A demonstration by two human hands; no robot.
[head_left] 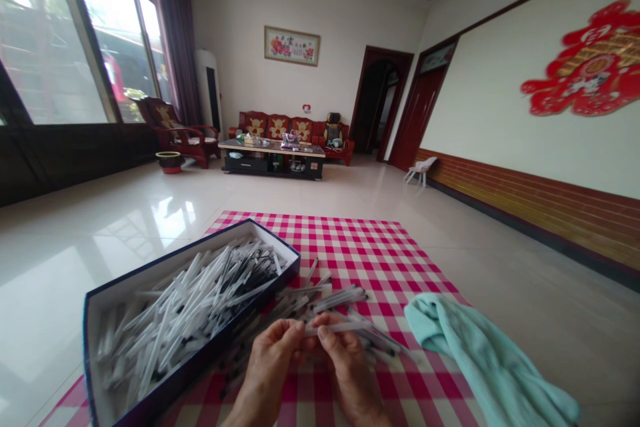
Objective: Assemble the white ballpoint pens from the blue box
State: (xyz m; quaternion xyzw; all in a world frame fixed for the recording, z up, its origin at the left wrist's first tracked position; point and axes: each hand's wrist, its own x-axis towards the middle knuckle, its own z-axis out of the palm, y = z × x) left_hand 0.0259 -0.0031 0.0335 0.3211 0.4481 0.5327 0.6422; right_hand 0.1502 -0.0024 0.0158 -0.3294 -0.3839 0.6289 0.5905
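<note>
Both hands meet low in the middle of the view over a table with a red-and-white checked cloth [360, 247]. My left hand [273, 357] and my right hand [345, 363] pinch a clear plastic pen tube [333, 327] between fingertips, each at one end. Just beyond them lies a loose heap of similar tubes [325, 300] on the cloth. To the left stands a dark blue shallow box [93, 320] filled with several white and clear pen tubes [200, 300].
A light turquoise cloth [480, 360] lies crumpled at the right of the table. Beyond is a shiny tiled floor, a dark coffee table [273, 157], a red sofa [290, 127], an armchair [175, 130] and a small white stool [420, 170].
</note>
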